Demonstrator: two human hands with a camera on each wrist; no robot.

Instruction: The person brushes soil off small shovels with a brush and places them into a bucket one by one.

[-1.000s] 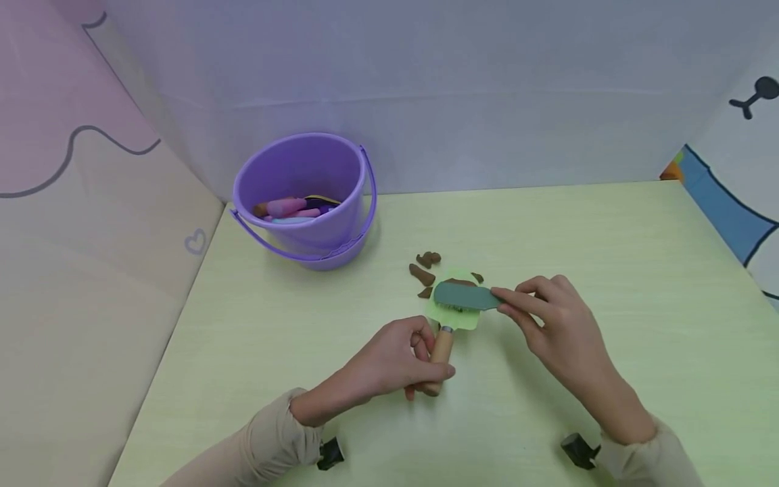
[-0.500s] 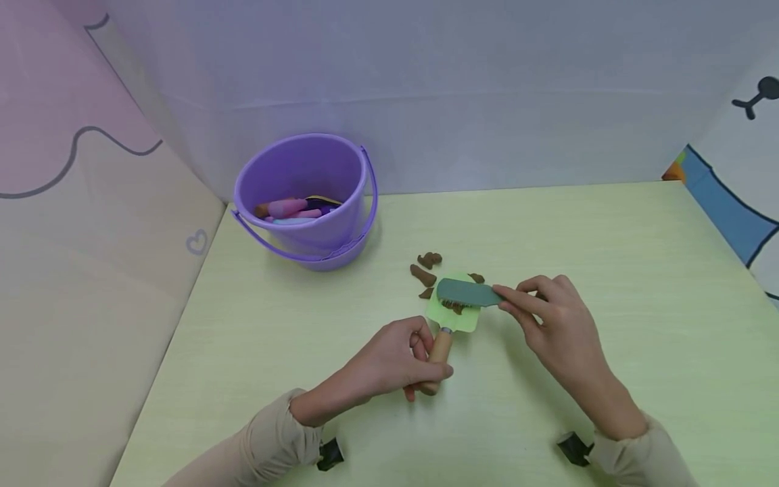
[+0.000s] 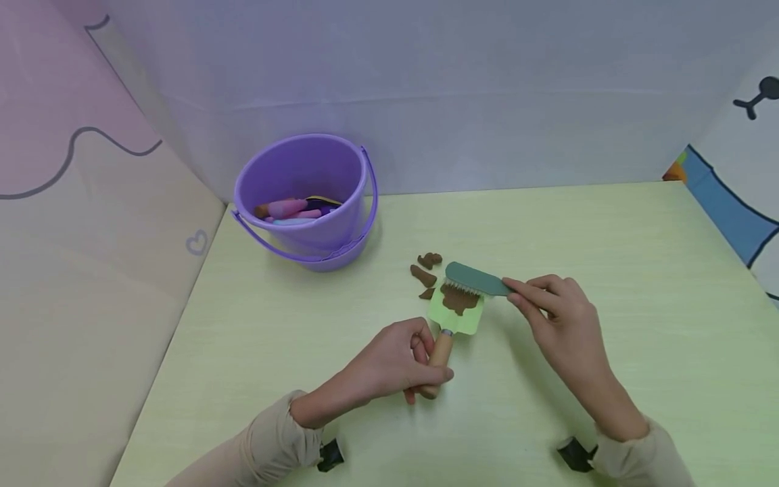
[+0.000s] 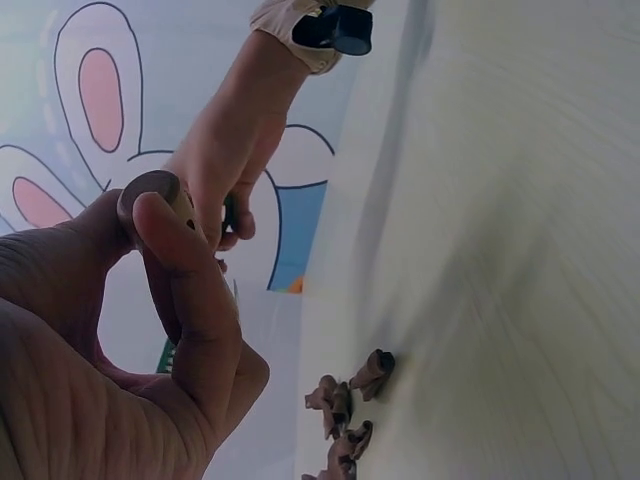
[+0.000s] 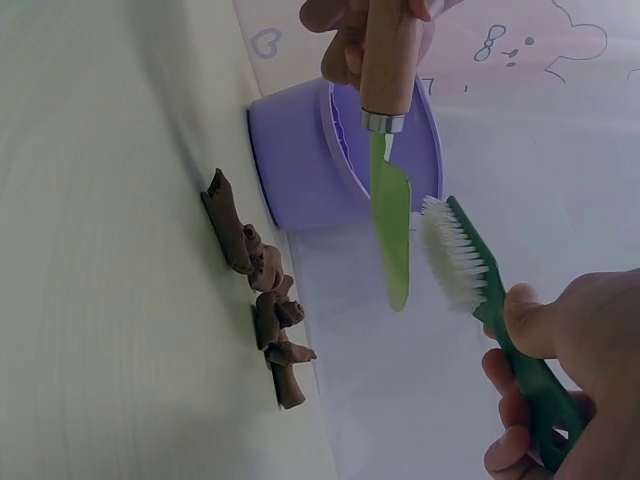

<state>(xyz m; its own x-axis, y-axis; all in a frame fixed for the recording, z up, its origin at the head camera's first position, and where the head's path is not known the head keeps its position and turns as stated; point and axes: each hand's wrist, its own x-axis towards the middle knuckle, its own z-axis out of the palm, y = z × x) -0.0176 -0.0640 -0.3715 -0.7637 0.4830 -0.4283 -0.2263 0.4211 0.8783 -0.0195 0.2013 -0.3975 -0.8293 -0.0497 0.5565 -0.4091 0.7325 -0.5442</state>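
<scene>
My left hand point(image 3: 402, 362) pinches the wooden handle point(image 5: 388, 60) of a small light-green trowel, held up above the table. A flat brown patch point(image 3: 459, 299) marks the face of its green blade point(image 3: 439, 316). In my right hand point(image 3: 562, 318) is a green-backed brush point(image 5: 530, 385), gripped by its handle. Its white bristles point(image 5: 452, 255) face the blade, right at its far end in the head view. Several curled brown pieces point(image 5: 265, 265) lie on the table below the trowel, some hidden behind it from above. The left wrist view shows the handle's butt end point(image 4: 150, 188) between thumb and finger.
A purple bucket point(image 3: 304, 237) stands at the back left, its handle hanging down in front and several colourful items inside. Printed cloth walls point(image 3: 462, 88) rise behind and beside the pale table point(image 3: 578, 230). Small black devices point(image 3: 331, 455) sit at both cuffs.
The brush has moved from across the middle of the blade to its far end, uncovering the brown patch. My left hand and the trowel have stayed almost still.
</scene>
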